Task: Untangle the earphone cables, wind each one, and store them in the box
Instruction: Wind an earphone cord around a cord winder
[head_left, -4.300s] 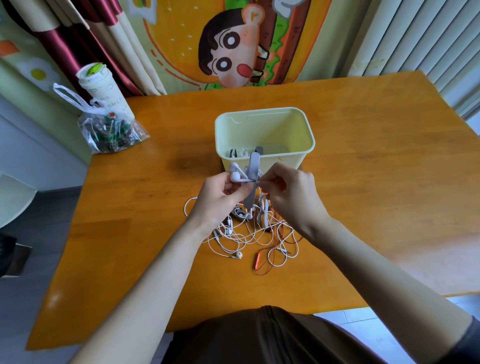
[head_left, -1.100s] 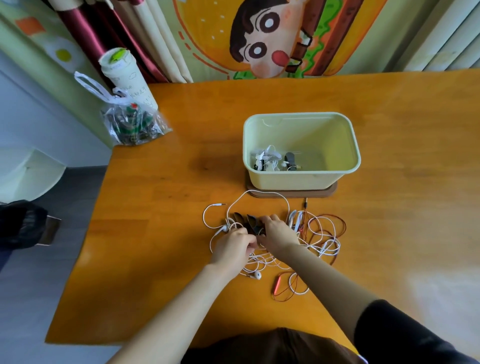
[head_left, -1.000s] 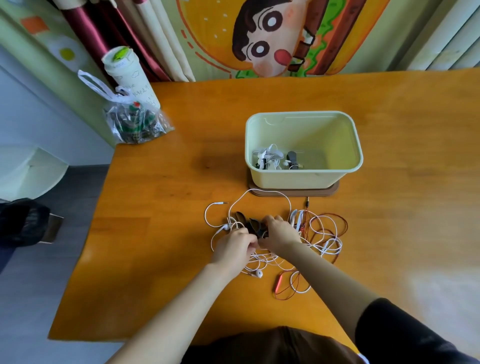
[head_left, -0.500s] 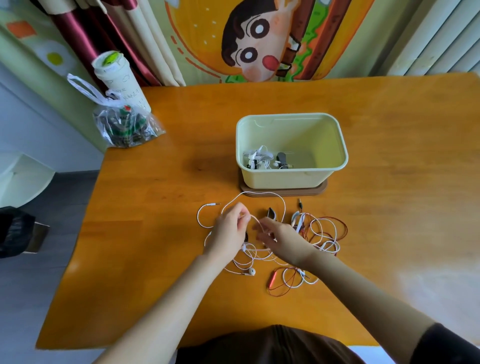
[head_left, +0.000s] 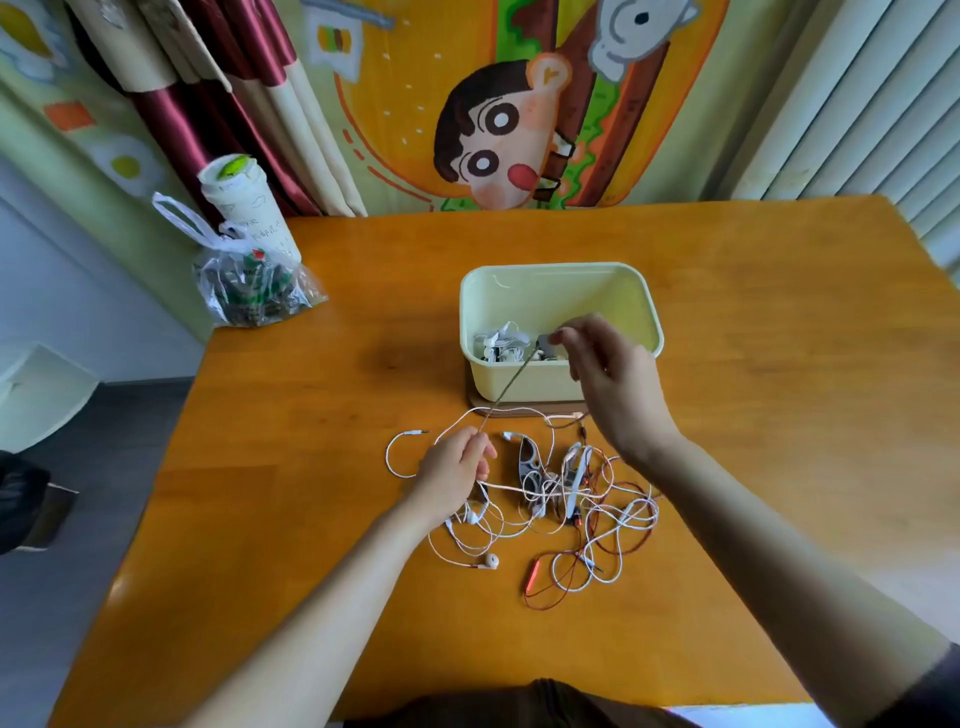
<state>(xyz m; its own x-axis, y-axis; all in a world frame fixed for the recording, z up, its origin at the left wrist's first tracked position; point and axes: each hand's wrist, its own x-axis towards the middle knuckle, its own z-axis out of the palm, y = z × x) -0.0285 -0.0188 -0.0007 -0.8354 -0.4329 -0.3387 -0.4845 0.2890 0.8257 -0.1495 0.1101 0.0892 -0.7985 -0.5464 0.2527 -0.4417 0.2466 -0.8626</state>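
A tangle of white and red earphone cables (head_left: 566, 509) lies on the wooden table (head_left: 779, 415) in front of a pale yellow box (head_left: 644, 312). Inside the box lie wound white earphones (head_left: 501, 343). My left hand (head_left: 454, 470) holds one end of a thin grey cable (head_left: 511, 382) just above the tangle's left side. My right hand (head_left: 605, 371) is raised in front of the box and pinches the other end of that cable, which runs taut between the two hands.
A clear plastic bag (head_left: 249, 283) and a white cup (head_left: 241, 205) behind it stand at the table's far left corner. The box stands on a brown mat (head_left: 519, 411). A curtain hangs behind the table.
My right hand has risen from the tangle up to the box front, drawing a grey cable out taut. My left hand stays low at the tangle's left side.
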